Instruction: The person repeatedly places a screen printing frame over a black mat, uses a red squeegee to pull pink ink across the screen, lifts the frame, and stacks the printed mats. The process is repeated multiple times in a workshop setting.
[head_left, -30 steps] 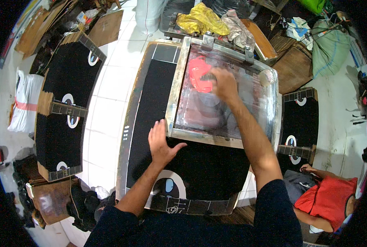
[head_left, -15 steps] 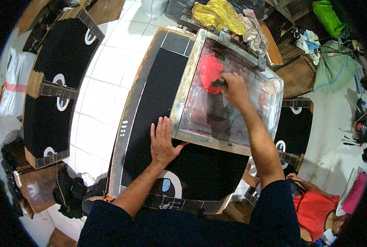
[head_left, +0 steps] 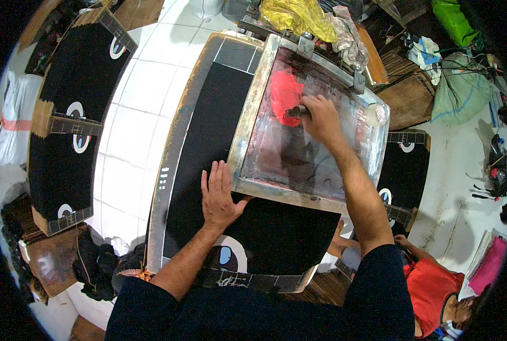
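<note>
Red paint [head_left: 286, 94] is apparently being spread — scraper [head_left: 295, 112] clasped by right grip [head_left: 321, 118], left grip [head_left: 219, 196] released; even pressure is likely needed.

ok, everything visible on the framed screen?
The framed screen is rectangular, with a pale, stained frame around a dark, glossy panel smeared reddish. Red paste lies toward its far left. Two metal clamps sit at its far edge. It lies skewed over part of a black sheet. The right hand holds a dark tool at the paste; the left hand is at the near-left corner, contact unclear.
</note>
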{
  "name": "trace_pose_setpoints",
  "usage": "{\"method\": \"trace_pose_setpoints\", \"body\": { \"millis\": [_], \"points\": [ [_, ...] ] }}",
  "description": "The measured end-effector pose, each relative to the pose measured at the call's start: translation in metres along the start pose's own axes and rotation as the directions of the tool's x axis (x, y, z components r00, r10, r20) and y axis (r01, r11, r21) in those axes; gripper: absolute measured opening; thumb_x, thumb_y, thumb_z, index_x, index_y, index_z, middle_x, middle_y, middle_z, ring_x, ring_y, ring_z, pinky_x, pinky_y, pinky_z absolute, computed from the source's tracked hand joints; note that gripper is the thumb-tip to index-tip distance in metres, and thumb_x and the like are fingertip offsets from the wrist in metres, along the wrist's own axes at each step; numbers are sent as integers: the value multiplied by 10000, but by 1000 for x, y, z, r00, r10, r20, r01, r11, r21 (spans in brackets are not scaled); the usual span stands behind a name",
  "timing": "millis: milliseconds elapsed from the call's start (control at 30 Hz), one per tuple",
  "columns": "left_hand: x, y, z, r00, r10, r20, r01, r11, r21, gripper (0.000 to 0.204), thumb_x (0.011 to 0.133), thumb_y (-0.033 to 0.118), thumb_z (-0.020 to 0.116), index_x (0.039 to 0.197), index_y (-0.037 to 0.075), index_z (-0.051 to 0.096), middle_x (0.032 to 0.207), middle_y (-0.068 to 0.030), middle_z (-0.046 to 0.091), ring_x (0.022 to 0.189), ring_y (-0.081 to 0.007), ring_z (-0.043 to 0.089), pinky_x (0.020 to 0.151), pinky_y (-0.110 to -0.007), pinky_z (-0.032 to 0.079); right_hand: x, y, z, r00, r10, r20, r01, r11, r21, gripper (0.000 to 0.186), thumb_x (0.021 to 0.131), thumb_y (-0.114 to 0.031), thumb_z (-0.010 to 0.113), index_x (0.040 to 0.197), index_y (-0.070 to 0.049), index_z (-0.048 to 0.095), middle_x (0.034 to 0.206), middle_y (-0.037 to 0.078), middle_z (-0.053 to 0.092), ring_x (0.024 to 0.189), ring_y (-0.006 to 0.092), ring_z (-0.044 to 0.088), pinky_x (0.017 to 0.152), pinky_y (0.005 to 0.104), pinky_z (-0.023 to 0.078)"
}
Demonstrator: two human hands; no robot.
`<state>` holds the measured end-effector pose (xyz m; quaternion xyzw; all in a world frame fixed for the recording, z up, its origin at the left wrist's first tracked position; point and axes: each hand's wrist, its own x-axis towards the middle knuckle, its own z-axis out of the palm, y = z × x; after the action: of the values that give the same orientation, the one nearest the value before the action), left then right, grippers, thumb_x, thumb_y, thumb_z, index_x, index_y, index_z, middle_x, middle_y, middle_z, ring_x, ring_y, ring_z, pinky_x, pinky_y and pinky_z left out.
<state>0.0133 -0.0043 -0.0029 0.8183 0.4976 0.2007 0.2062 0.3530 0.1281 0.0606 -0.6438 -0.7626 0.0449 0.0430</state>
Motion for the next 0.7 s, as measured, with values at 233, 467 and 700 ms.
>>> {"method": "trace_pose_setpoints", "body": {
  "millis": [233,467,700],
  "points": [
    [-1,1,4,1000,-1,-11,1,999,36,1245,656,363,913,1595,-37,200,1619,-238,321,1536,-381,282,1267,-577,174,83,13,15,964,-7,-268,19,999,42,392,758,-33,713,1129,-149,669,1162,64,711,1082,319,644,838,498,502],
    [1,1,3,999,-14,-30,12,999,-53,1247,673,405,914,1586,-59,203,1629,-249,301,1545,-398,252,1270,-584,148,-7,-8,12,993,11,-118,-6,999,41,301,774,-45,720,1057,-116,644,1043,75,650,1067,347,600,860,507,485],
    [7,-2,13,986,-51,-161,-5,944,-330,1152,654,295,966,1561,-16,328,1550,-273,447,1471,-421,410,1222,-568,309,-13,-10,4,968,-67,-241,61,998,-33,310,751,-80,748,1047,-121,666,1067,31,669,1095,321,617,886,478,489]
  ]
}}
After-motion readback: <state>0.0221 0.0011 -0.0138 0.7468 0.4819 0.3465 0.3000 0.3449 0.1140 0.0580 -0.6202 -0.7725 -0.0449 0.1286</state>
